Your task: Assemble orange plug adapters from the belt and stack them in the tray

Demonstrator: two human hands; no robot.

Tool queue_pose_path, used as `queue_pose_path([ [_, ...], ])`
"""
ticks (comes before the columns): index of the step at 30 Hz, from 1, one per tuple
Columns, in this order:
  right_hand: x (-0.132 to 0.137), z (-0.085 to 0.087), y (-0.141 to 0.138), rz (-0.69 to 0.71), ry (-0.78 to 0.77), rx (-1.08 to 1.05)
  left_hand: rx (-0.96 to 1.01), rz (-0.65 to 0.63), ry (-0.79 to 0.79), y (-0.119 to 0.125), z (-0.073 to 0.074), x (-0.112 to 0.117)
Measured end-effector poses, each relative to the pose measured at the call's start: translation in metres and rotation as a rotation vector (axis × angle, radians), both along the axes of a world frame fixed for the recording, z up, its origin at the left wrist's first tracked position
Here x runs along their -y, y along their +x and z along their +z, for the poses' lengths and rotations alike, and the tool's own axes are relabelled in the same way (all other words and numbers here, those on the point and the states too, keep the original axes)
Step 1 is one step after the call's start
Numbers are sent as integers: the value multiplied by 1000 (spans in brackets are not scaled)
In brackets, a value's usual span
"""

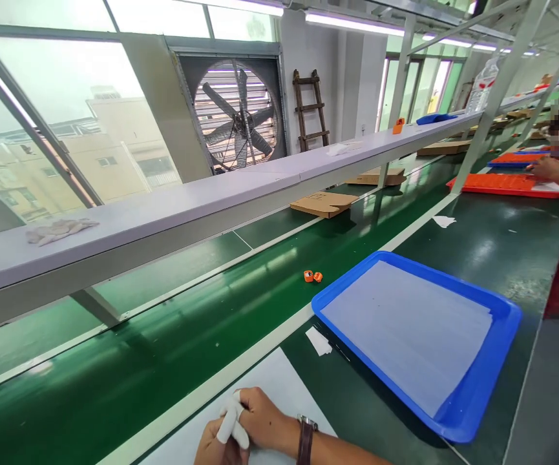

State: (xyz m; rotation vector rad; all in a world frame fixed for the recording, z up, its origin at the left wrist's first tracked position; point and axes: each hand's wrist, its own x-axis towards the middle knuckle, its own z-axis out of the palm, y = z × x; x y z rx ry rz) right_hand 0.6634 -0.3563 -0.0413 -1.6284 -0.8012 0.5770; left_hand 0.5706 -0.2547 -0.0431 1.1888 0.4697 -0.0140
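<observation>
At the bottom, my left hand (216, 445) and my right hand (265, 416) are brought together, fingers closed and touching. White covers sit on several fingertips, and a watch (307, 426) with a dark strap is on my right wrist. Whatever lies between the fingers, if anything, is hidden. Beneath the hands is a white sheet (284, 381) on the dark green table. To the right of them stands a blue tray (499, 310) lined with white paper (405, 329). A small white paper scrap (318, 341) lies by the tray's left edge.
Two small orange pieces (313, 276) lie on the green conveyor belt (240, 310). A raised white shelf (163, 226) runs above the far side, with a crumpled cloth (61, 230) on it. Cardboard (324, 204) lies beyond. At far right a co-worker's hand (548, 169) is over a red tray (497, 183).
</observation>
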Motion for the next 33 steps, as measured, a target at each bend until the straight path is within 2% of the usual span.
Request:
queue_pose_path([
  [4,2,10,2,6,-32,93,79,-55,37,-4,16,5],
  [7,10,19,26,-79,-77,212,106,-99,72,-9,23,8],
  [9,19,27,56,-148,-134,308,119,-120,104,-12,24,10],
  [12,40,43,117,-238,-240,474,129,-128,144,-15,25,12],
  [16,77,62,193,-356,-433,593,138,-106,117,-16,26,13],
  [18,94,68,218,-408,-538,599,143,-97,107,-15,28,14],
  [21,109,74,236,-414,-675,573,143,-46,109,-13,26,16],
  [24,109,81,237,-355,-721,556,134,40,102,-9,21,17],
  [27,96,89,218,-248,-639,593,143,42,80,-7,17,17],
  [30,78,94,177,-65,-476,644,158,69,54,-8,20,19],
  [33,64,91,118,172,-301,685,172,105,38,-15,30,21],
])
